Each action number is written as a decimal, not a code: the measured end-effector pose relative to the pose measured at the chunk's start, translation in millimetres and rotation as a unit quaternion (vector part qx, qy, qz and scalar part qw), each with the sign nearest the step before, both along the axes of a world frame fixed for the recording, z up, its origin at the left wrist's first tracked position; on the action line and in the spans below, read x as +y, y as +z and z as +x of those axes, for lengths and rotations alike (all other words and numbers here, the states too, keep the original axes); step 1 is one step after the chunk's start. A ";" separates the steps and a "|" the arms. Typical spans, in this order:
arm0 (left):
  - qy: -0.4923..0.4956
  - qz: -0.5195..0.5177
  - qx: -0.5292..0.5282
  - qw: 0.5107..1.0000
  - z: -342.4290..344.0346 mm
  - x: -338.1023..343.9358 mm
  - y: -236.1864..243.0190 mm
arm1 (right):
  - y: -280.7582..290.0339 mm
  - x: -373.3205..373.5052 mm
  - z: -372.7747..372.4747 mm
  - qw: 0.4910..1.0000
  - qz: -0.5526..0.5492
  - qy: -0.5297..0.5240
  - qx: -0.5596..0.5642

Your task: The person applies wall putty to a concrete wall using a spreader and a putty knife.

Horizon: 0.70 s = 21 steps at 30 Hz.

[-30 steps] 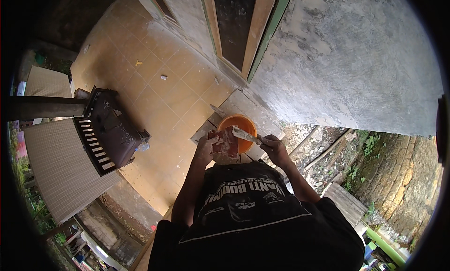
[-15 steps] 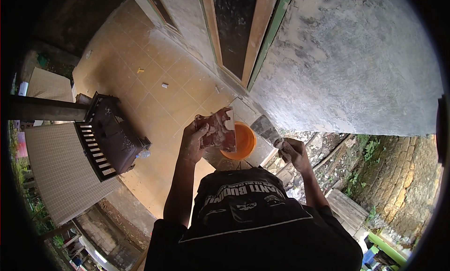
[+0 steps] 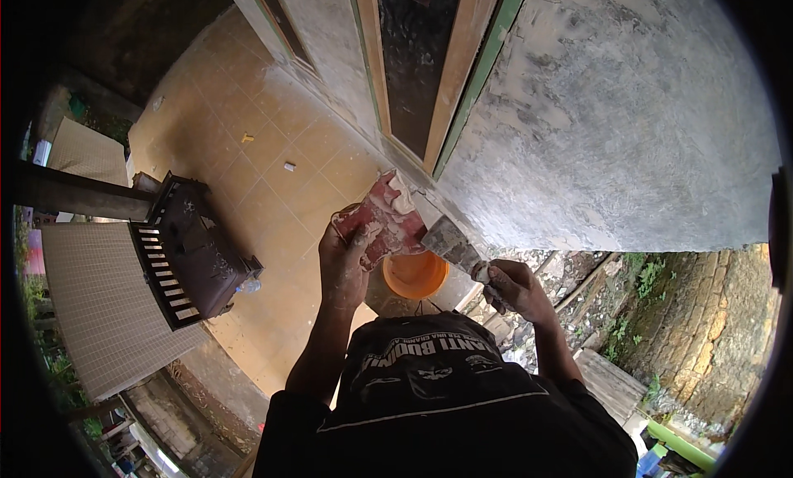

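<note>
Holding comes first at the left: the reddish plate [image 3: 382, 223] is gripped at its lower-left side by the left hand [image 3: 342, 263], thumb laid on the smeared face, fingers mostly hidden underneath. The plate is held up over the tiled floor [image 3: 289, 205] and the near side of the orange bucket [image 3: 431, 288]. Its right half looks unsupported, so it could be tipped if that side were pressed hard or the grip were loosened. Pale paste [image 3: 401, 195] is gathered along the upper-right edge; it could be shed past the bucket if the plate were tilted. Next, the putty knife [image 3: 450, 240]: its handle is wrapped by the curled right hand [image 3: 515, 290]; the blade is placed right at the plate's right corner, contact not confirmable. The edge could be snagged there if the blade were pushed in steeply.

Orientation: the plate is roughly square, no clear long axis, smeared face turned up, one corner pointed away from the body. The knife's long axis is set diagonally, handle low right, blade aimed up-left at the plate.
</note>
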State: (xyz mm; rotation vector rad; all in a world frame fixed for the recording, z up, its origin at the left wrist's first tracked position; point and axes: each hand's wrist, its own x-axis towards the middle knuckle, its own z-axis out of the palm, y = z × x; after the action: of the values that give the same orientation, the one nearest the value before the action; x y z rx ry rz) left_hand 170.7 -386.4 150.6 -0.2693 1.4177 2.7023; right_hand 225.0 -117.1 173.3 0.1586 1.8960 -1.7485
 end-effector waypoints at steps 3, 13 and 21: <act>-0.016 -0.052 0.028 0.998 10.1 12.4 -6.9 | -11.1 -6.8 1.3 0.999 0.026 -0.020 0.007; 0.011 -0.143 0.031 0.989 13.9 17.0 -7.4 | 2.5 -7.0 -4.6 0.993 -0.084 -0.071 -0.052; -0.083 -0.189 0.047 0.977 28.3 11.1 -7.7 | 0.9 -13.1 -13.0 0.991 -0.078 -0.105 -0.039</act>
State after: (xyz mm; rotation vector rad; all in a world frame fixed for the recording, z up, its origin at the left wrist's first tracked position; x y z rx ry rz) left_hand 199.0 -375.3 142.9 -0.0403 1.8842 2.3280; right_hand 212.0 -130.2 174.2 0.3744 1.7300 -1.9913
